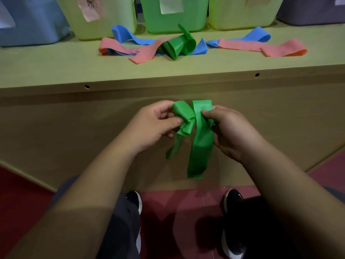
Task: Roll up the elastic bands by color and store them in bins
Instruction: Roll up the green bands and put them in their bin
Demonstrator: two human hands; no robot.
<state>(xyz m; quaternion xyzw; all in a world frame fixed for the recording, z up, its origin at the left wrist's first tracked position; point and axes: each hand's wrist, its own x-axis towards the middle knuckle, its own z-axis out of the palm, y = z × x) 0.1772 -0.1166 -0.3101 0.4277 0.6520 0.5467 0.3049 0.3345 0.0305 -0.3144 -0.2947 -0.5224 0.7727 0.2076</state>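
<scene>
Both hands, L hand [156, 126] & R hand [231, 131], pinch green band [201, 144] in front of shelf [56, 71] w/ bins.

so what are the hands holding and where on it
A green elastic band: left hand pinches its crumpled end, right hand pinches the flat strip near its top.

Green band [201, 146], partly bunched, dangles in two loose tails.
</scene>
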